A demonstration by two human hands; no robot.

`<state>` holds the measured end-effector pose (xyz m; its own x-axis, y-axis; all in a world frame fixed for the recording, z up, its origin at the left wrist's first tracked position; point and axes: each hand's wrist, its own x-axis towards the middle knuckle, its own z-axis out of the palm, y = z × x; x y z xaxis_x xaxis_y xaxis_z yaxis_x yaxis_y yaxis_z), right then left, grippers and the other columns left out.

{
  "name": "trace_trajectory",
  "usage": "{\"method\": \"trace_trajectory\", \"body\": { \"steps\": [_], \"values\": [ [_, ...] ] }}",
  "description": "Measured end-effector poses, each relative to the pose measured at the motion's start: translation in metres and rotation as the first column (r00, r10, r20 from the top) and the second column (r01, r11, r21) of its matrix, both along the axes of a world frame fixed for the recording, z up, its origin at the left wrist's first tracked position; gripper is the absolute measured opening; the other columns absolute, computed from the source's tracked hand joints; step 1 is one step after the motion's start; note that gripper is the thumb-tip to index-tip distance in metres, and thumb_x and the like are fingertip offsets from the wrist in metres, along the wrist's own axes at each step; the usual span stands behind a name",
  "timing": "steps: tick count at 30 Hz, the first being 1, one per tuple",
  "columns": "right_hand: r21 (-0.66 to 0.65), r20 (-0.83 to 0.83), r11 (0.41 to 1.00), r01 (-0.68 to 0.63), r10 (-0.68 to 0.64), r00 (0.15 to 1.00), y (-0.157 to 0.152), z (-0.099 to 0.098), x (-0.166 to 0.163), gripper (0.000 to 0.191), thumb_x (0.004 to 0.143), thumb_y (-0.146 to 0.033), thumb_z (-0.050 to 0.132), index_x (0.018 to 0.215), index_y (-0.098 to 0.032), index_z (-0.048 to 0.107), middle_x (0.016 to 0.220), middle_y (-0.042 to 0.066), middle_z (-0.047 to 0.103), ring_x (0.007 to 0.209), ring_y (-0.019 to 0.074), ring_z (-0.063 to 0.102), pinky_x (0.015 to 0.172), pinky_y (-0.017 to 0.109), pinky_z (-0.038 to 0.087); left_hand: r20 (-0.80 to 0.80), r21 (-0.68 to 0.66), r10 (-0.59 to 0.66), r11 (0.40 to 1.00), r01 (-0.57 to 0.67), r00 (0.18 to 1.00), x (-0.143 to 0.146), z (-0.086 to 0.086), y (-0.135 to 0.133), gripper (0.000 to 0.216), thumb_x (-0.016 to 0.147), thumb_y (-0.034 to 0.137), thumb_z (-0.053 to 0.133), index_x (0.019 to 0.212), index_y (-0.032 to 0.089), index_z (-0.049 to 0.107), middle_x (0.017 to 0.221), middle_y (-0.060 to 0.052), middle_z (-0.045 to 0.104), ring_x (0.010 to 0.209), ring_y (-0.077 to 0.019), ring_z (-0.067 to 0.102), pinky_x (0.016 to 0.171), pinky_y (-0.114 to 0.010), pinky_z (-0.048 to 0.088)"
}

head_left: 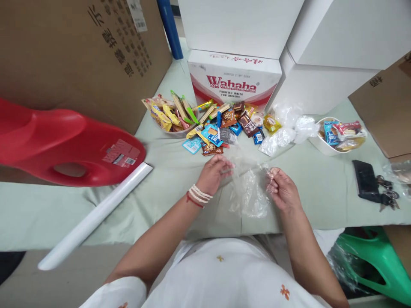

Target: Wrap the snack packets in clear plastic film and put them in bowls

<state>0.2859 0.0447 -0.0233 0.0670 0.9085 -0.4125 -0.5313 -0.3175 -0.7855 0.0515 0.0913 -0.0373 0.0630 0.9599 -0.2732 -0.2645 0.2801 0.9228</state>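
Between my hands a clear plastic bag [249, 192] hangs over the cloth-covered table, held near its top on both sides. My left hand [214, 172], with white and red bracelets at the wrist, has its fingers closed at the bag's left edge. My right hand [282, 187] pinches the opposite edge. Just beyond the bag lies a loose pile of wrapped snacks [228, 117] in blue, brown and yellow. Left of the pile, a clear bowl [173, 133] holds long biscuit packs and yellow packets. A white bowl [324, 145] with a few snack packets stands to the right.
More clear bags [282, 136] lie beside the white bowl. A Wahaha carton [236, 83] stands at the back. A red plastic stool [93, 141] and white roll [96, 218] are on the left; a black case [366, 180] with keys [390, 194] is at right.
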Motion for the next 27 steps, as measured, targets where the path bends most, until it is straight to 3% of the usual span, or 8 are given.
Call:
{"method": "trace_trajectory", "body": {
  "steps": [4, 8, 12, 14, 17, 20, 25, 27],
  "values": [
    [-0.062, 0.096, 0.998, 0.0, 0.006, 0.995, 0.002, -0.003, 0.024, 0.043, 0.063, -0.037, 0.097, 0.078, -0.018, 0.062, 0.07, -0.005, 0.051, 0.051, 0.0016, 0.025, 0.038, 0.011, 0.023, -0.115, -0.144, 0.092, 0.984, -0.108, 0.989, -0.035, 0.0, -0.005, 0.028, 0.082, 0.042, 0.067, 0.083, 0.023, 0.048, 0.067, 0.007, 0.054, 0.043, -0.0072, 0.044, 0.043, -0.019, 0.035],
    [-0.098, 0.221, 0.995, -0.036, 0.057, 0.974, 0.012, -0.003, 0.032, 0.046, 0.058, -0.042, 0.097, 0.077, -0.018, 0.062, 0.07, -0.004, 0.052, 0.051, 0.0023, 0.027, 0.038, 0.013, 0.021, -0.406, -0.169, 0.117, 0.965, -0.2, 0.906, -0.057, -0.01, -0.003, 0.02, 0.086, 0.039, 0.059, 0.08, 0.023, 0.049, 0.058, 0.008, 0.043, 0.043, -0.0099, 0.036, 0.043, -0.021, 0.031],
    [-0.093, 0.397, 0.995, -0.044, 0.078, 0.915, 0.026, -0.003, 0.026, 0.045, 0.061, -0.046, 0.093, 0.078, -0.018, 0.062, 0.069, -0.005, 0.05, 0.053, 0.0044, 0.032, 0.042, 0.016, 0.025, -0.719, 0.275, 0.391, 0.919, -0.281, 0.575, -0.059, -0.008, -0.016, 0.025, 0.083, 0.036, 0.066, 0.099, 0.02, 0.056, 0.092, -0.005, 0.063, 0.08, -0.0206, 0.06, 0.076, -0.037, 0.052],
    [-0.084, 0.471, 0.995, -0.062, 0.095, 0.877, 0.03, -0.004, 0.022, 0.043, 0.066, -0.049, 0.089, 0.079, -0.019, 0.061, 0.068, -0.005, 0.049, 0.053, 0.0055, 0.033, 0.044, 0.018, 0.026, -0.768, 0.552, 0.547, 0.829, -0.091, 0.333, -0.054, -0.003, -0.029, 0.028, 0.087, 0.033, 0.065, 0.109, 0.017, 0.06, 0.112, -0.014, 0.066, 0.107, -0.0283, 0.061, 0.097, -0.047, 0.048],
    [-0.106, 0.578, 0.99, -0.091, 0.136, 0.805, 0.029, -0.01, 0.025, 0.04, 0.073, -0.053, 0.08, 0.083, -0.02, 0.06, 0.066, -0.006, 0.048, 0.053, 0.0075, 0.033, 0.047, 0.021, 0.027, -0.826, 0.564, 0.494, 0.731, 0.385, 0.272, -0.049, -0.003, -0.045, 0.017, 0.096, 0.024, 0.056, 0.108, 0.021, 0.068, 0.113, -0.012, 0.072, 0.119, -0.0288, 0.061, 0.106, -0.05, 0.04],
    [-0.151, 0.752, 0.984, -0.093, 0.175, 0.636, 0.025, -0.015, 0.042, 0.036, 0.078, -0.056, 0.069, 0.083, -0.021, 0.06, 0.063, -0.005, 0.049, 0.054, 0.0113, 0.038, 0.051, 0.025, 0.031, -0.923, 0.384, 0.32, 0.705, 0.597, 0.216, -0.051, -0.014, -0.053, 0.022, 0.098, 0.02, 0.054, 0.111, 0.022, 0.071, 0.126, -0.012, 0.073, 0.128, -0.0292, 0.061, 0.108, -0.051, 0.04],
    [-0.074, 0.994, 0.991, -0.114, 0.082, 0.07, 0.045, 0.004, 0.058, 0.029, 0.081, -0.047, 0.058, 0.087, -0.02, 0.069, 0.086, 0.006, 0.07, 0.069, 0.018, 0.056, 0.07, 0.033, 0.043, -0.975, 0.22, 0.148, 0.759, 0.613, 0.168, -0.057, -0.03, -0.054, 0.042, 0.102, 0.028, 0.052, 0.143, 0.024, 0.059, 0.16, -0.014, 0.051, 0.148, -0.0311, 0.047, 0.12, -0.061, 0.03],
    [-0.006, 1.0, 0.985, -0.172, 0.007, 0.006, 0.074, 0.022, 0.042, 0.03, 0.083, -0.046, 0.057, 0.089, -0.02, 0.071, 0.088, 0.006, 0.071, 0.07, 0.0183, 0.057, 0.073, 0.033, 0.044, -0.978, 0.197, 0.105, 0.748, 0.633, 0.181, -0.058, -0.03, -0.053, 0.047, 0.104, 0.031, 0.049, 0.15, 0.026, 0.053, 0.161, -0.012, 0.05, 0.15, -0.0295, 0.045, 0.124, -0.063, 0.025]
  ]
}}
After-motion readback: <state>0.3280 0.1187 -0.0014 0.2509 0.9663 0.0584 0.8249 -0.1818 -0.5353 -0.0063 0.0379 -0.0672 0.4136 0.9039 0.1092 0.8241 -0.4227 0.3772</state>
